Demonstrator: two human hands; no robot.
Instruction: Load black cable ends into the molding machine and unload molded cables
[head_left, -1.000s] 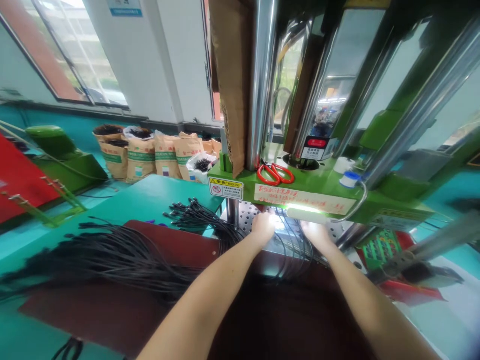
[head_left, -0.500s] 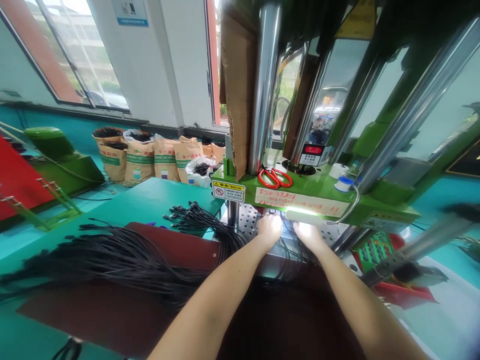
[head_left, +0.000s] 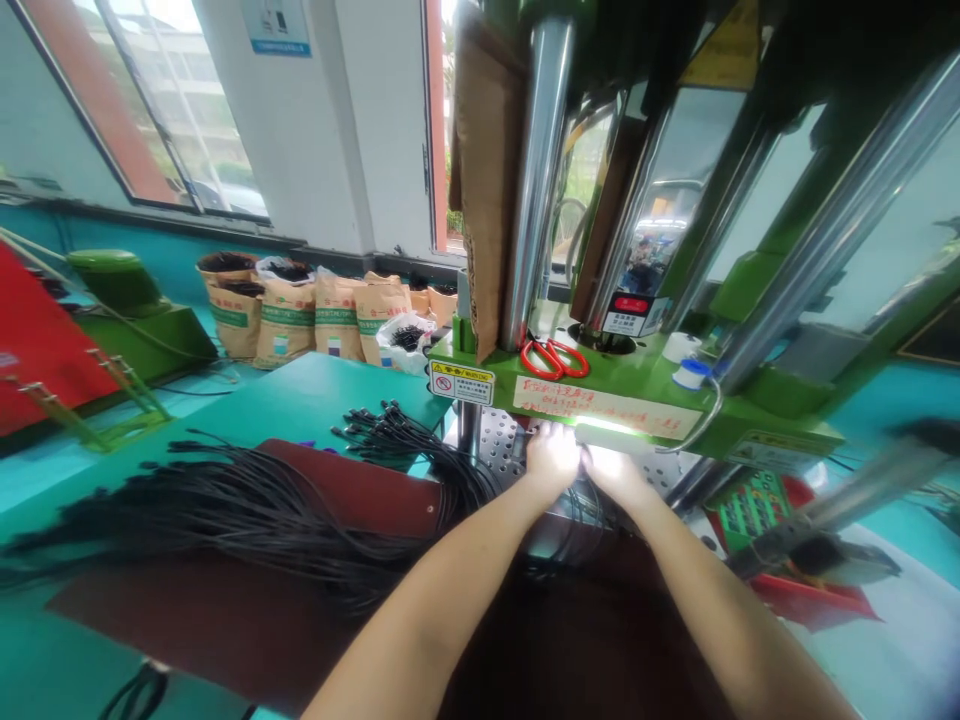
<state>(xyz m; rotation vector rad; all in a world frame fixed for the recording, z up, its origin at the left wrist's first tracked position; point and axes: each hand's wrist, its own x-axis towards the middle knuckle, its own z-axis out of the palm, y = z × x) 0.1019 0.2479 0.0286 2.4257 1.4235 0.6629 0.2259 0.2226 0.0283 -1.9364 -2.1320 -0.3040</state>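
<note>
Both hands are under the front of a green press (head_left: 480, 352), over its metal work area, in bright lamp light. My left hand (head_left: 553, 462) has its fingers bent and closed; glare and the hand itself hide what is in them. Close beside it, my right hand (head_left: 616, 474) is also closed, its fingertips turned inward, and what it grips is hidden. Thin black cables (head_left: 576, 520) hang over the front edge, just below and between the two hands. A perforated metal plate (head_left: 499, 440) shows left of my left hand.
Red-handled scissors (head_left: 555, 358) and a blue-and-white spool (head_left: 691, 373) sit on the press ledge. A large bundle of black cables (head_left: 247, 510) lies on the brown board (head_left: 187, 620) at left. Steel columns (head_left: 541, 190) rise ahead; a red bin (head_left: 817, 595) stands at right.
My hands have come closer together; the left has shifted right and the right slightly left. The camera view has shifted a little. The cable bundles stay in place.
</note>
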